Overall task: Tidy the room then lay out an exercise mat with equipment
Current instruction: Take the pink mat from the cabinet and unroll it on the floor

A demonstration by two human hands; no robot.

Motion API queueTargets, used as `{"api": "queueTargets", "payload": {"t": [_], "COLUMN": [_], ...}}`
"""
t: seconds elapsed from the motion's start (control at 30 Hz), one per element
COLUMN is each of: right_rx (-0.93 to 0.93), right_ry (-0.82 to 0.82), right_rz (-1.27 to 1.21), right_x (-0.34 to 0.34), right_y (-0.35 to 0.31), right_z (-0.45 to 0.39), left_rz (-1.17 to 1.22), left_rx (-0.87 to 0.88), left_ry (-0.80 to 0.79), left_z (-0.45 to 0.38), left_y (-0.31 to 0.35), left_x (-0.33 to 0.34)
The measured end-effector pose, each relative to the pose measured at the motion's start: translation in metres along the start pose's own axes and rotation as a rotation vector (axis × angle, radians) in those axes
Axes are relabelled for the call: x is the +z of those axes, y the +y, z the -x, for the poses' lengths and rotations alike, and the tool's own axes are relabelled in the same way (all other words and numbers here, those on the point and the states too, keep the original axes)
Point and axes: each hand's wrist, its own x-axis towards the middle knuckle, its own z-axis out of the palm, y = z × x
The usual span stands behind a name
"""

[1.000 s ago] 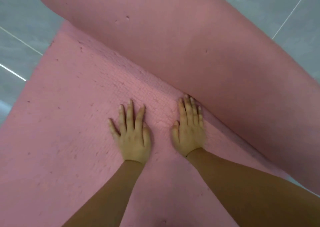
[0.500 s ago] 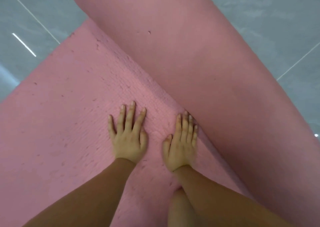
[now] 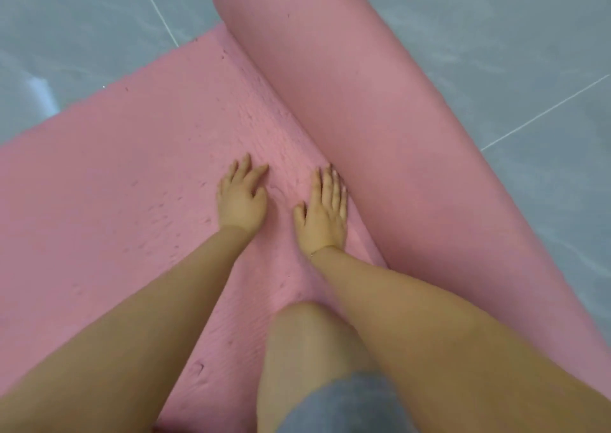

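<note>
Gripping nothing: left hand [image 3: 242, 198] flat, fingers loosely spread, on unrolled pink mat [image 3: 109, 181] over grey floor [image 3: 76, 26]; right hand [image 3: 325, 211] flat, fingertips seemingly touching the rolled part [image 3: 380, 118]; a knee [image 3: 307, 343] below.

The exercise mat [image 3: 109, 181] is pink throughout; its unrolled part, across the left and centre of the frame, carries a fine pattern of small raised ridges and scattered darker dents. The rolled part [image 3: 357, 108], running from the top centre to the lower right, is a duller, dustier pink and nearly plain. The floor [image 3: 496, 36] is grey tile with faint cloudy marbling and thin white grout lines. Shorts [image 3: 344, 406] at the bottom edge are grey.
</note>
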Motion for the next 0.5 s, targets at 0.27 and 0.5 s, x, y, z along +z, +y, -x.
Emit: {"api": "queueTargets", "payload": {"t": [0.27, 0.5], "right_rx": [-0.284, 0.077], "right_ry": [-0.088, -0.146], "right_rz": [0.734, 0.599], "right_x": [-0.100, -0.163], "right_y": [0.105, 0.199], "right_z": [0.004, -0.012], "left_rz": [0.287, 0.199], "left_rx": [-0.168, -0.006], "left_ry": [-0.381, -0.551], "left_z": [0.057, 0.078], "left_y": [0.072, 0.132], "left_x": [-0.009, 0.031]}}
